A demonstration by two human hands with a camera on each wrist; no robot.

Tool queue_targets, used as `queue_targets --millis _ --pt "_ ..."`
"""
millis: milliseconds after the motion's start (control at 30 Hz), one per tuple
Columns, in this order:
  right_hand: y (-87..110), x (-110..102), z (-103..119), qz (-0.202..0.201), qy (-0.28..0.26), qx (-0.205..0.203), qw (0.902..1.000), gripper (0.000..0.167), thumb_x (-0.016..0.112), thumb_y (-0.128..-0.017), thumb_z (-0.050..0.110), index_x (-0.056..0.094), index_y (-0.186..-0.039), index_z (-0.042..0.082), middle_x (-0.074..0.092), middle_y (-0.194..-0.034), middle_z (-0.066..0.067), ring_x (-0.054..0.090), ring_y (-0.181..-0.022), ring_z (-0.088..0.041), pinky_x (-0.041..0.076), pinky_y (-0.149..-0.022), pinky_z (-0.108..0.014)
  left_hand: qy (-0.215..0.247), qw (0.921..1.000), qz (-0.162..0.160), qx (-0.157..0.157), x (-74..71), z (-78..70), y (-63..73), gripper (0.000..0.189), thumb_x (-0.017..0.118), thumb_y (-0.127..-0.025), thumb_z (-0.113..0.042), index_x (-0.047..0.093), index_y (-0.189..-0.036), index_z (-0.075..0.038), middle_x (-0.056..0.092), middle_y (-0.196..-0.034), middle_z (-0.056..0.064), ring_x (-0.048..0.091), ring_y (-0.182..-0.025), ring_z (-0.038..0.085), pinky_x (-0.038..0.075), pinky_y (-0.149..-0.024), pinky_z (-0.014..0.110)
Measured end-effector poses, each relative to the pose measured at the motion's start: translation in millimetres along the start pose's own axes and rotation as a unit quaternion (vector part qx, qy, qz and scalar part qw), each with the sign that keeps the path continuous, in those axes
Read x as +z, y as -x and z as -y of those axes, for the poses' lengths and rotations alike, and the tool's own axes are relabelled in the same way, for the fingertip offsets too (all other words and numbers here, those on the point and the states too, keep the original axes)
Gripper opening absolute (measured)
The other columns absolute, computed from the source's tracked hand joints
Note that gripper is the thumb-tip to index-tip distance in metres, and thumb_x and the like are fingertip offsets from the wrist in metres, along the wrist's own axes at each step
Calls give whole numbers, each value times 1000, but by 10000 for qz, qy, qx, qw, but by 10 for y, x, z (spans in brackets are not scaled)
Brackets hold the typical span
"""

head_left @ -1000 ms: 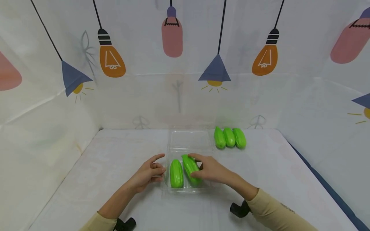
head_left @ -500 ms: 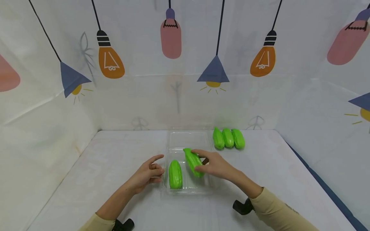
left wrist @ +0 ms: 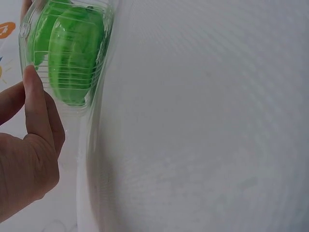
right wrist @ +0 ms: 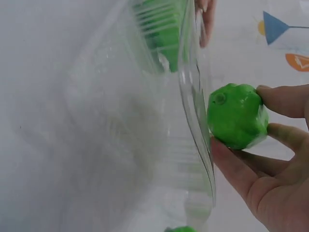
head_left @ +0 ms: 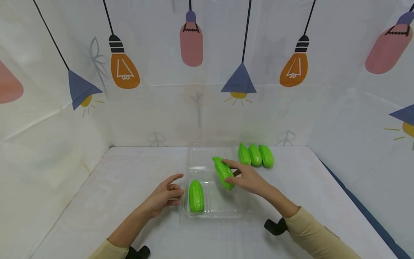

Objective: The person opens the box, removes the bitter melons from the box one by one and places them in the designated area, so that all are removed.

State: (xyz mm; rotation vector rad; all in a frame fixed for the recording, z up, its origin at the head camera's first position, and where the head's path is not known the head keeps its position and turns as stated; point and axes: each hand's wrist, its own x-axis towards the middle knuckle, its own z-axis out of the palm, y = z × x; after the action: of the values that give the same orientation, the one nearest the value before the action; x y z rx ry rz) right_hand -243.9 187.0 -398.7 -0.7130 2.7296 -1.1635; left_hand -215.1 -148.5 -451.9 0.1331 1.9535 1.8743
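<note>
A green ridged gourd [head_left: 223,173], with a pointed tip, is pinched between the thumb and fingers of my right hand [head_left: 249,178]. It hangs tilted above the right part of a clear plastic clamshell box [head_left: 211,216], whose lid lies back. A second gourd [head_left: 196,196] lies lengthwise in the box's left part. My left hand [head_left: 164,196] is at the box's left edge, fingers fairly straight. In the left wrist view a fingertip [left wrist: 32,77] touches the box wall. From the right wrist view, the held gourd [right wrist: 236,116] shows its lobed end, close to the box rim.
Three more green gourds [head_left: 255,155] lie side by side at the table's back, right of the lid [head_left: 211,158]. White cloth with printed lamps hangs behind the white table [head_left: 136,162]. A black wrist mount [head_left: 276,227] sits under the right forearm.
My right hand has lifted the gourd out of the box's right part, moving it up, back and rightward. The left hand and the other gourds have kept their places.
</note>
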Motion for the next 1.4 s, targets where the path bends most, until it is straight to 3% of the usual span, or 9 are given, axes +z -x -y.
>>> queue_targets --millis 467,633,967,1400 --pt "-40 -226 -142 -486 61 307 9983 67 72 -91 32 44 -151 21 59 -138 -17 66 -111 -32 58 -82 -41 -71 10000 8 15 4 -15 24 74 68 -94 -17 26 -156 -15 55 -93 0 60 -82 11 59 -70 22" --pt "-53 -317 -209 -612 -5 347 9975 66 70 -92 30 43 -151 18 55 -142 -20 65 -112 -34 58 -84 -41 -34 10000 -8 6 4 -19 27 74 68 -94 -16 27 -155 -16 56 -93 0 61 -82 10 59 -71 22" --pt "-24 -518 -440 -984 43 491 9939 65 69 -93 30 42 -152 17 54 -140 -27 66 -111 -37 58 -86 -45 -19 10000 58 42 16 -38 44 77 68 -94 -16 24 -157 -12 57 -92 0 60 -83 11 59 -70 22" --pt "49 -695 -653 -1135 -186 683 9910 65 66 -95 37 39 -153 25 51 -145 -24 64 -115 -37 56 -88 -41 -66 10000 8 -44 23 -13 28 74 66 -95 -14 25 -156 -13 58 -91 0 61 -83 13 59 -70 25"
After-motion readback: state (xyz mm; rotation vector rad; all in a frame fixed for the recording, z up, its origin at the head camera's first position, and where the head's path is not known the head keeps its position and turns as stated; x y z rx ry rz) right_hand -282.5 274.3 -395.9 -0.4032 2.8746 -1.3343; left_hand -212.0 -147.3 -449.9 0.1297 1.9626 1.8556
